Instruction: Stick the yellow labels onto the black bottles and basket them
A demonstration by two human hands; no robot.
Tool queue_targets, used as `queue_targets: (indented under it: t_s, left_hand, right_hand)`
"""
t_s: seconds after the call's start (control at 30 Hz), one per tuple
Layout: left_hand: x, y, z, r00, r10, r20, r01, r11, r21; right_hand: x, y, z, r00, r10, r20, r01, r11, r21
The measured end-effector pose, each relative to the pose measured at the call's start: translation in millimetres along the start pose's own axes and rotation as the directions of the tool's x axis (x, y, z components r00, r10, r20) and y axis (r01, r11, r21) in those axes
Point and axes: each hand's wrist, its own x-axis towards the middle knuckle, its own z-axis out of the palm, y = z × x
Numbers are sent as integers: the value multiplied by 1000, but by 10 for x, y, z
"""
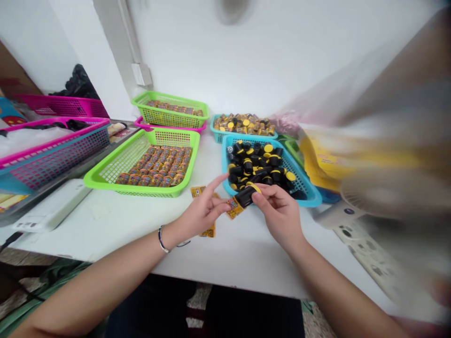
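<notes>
In my right hand (280, 206) is a small black canister (245, 196) with a yellow cap, tilted and pinched at its capped end. My left hand (206, 206) pinches a yellow printed label (234, 208) between thumb and fingers, its index finger stretched out. The label meets the canister's lower end; whether it is stuck on I cannot tell. More yellow labels (208, 232) lie on the white table under my left hand. Just behind my hands stands a blue basket (303, 190) full of loose black canisters with yellow caps (276, 174).
A green basket (95, 179) holds rows of labelled canisters (158, 164). Behind it, another green basket (172, 123) sits on a pink one. A blue basket (220, 136) holds yellow-wrapped pieces. A white power bank (52, 206) lies left; a fan (369, 192) stands right.
</notes>
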Motion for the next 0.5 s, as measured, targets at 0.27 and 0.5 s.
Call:
queue_targets:
  t_s: [0.27,0.5]
  left_hand:
    - [32,75,16,991,-55,-122,8,935,-354]
    - [1,116,45,976,-48,-211,-2,973,-233]
  right_hand:
    - [-20,20,9,987,-116,108,120,992,-34]
    - [-36,25,11,960,-220,174,246,959,-143]
